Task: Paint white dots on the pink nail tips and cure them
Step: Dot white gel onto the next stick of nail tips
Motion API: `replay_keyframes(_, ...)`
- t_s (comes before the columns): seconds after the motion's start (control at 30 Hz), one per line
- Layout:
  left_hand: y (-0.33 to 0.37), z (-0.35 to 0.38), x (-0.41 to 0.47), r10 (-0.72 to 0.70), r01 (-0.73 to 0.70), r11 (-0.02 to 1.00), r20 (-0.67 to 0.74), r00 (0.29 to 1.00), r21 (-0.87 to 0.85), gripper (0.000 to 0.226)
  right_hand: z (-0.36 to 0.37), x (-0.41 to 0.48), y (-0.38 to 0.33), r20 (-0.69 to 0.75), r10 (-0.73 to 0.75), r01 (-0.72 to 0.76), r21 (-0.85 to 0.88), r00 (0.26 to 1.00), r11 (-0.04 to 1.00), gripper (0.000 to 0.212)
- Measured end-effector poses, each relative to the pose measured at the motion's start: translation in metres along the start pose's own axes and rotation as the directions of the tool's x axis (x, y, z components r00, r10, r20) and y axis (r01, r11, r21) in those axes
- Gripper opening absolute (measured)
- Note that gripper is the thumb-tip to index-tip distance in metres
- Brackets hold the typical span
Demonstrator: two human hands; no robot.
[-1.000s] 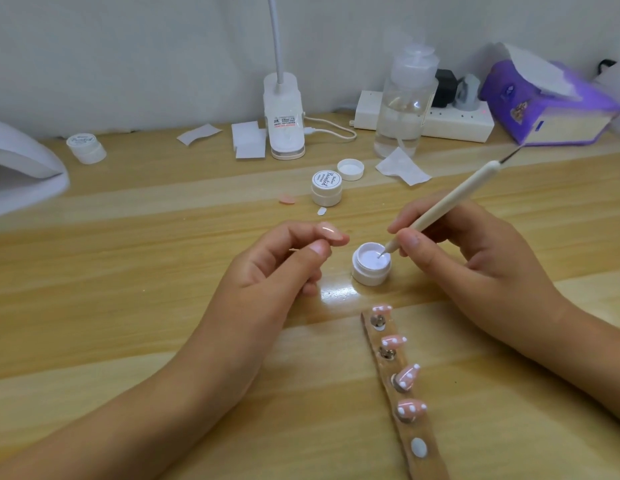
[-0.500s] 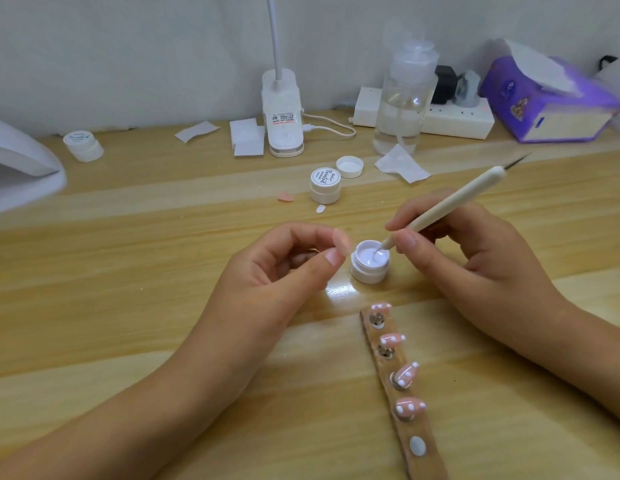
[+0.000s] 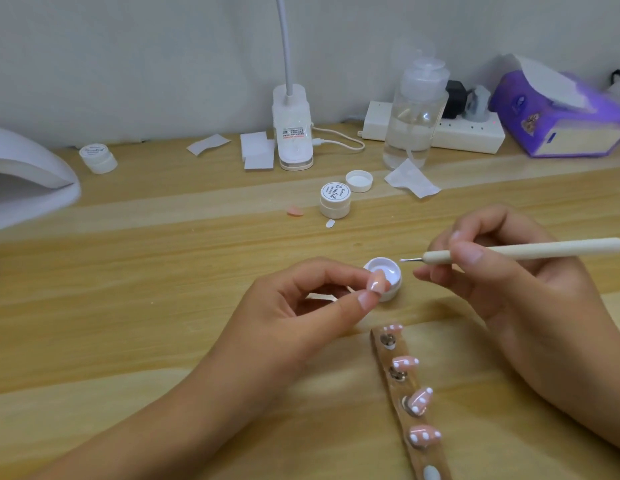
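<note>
My left hand pinches a plain pink nail tip between thumb and forefinger, right in front of the open jar of white gel. In my right hand I grip a cream dotting pen, held nearly level. Its white-loaded tip hovers just right of the jar, clear of the gel. Below lies a brown holder strip that carries several pink nail tips with white dots.
A white curing lamp sits at the far left. Behind the hands are a closed jar, a loose lid, a stray pink tip, a clear pump bottle, a desk-lamp base and a purple tissue box.
My right hand lifted the pen tip out of the gel jar and swung the pen nearly level. My left hand brought the pink tip closer to the jar.
</note>
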State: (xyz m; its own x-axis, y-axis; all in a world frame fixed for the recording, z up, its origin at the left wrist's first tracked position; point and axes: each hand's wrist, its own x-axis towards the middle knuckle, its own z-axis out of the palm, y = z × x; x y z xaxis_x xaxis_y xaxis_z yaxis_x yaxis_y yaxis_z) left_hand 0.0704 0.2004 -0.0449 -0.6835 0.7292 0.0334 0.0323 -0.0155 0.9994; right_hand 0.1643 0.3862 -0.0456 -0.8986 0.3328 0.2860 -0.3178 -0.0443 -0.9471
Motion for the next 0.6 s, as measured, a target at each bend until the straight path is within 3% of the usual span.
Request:
replay_keyframes(0.17,-0.0006,0.0016,0.0006,0.059,-0.062,0.997,0.064,0.996,0.049,0.009,0.0025,-0.003,0.0023,0.095,0.044,-0.055,0.112,0.995,0.992,0.008)
replay_keyframes(0.6,-0.0002,0.0014,0.0011,0.088,-0.1,0.989,0.106,0.99,0.107,0.011,0.0048,-0.0015,0.0004,0.105,0.072,-0.089,0.169,0.992,0.982,0.009)
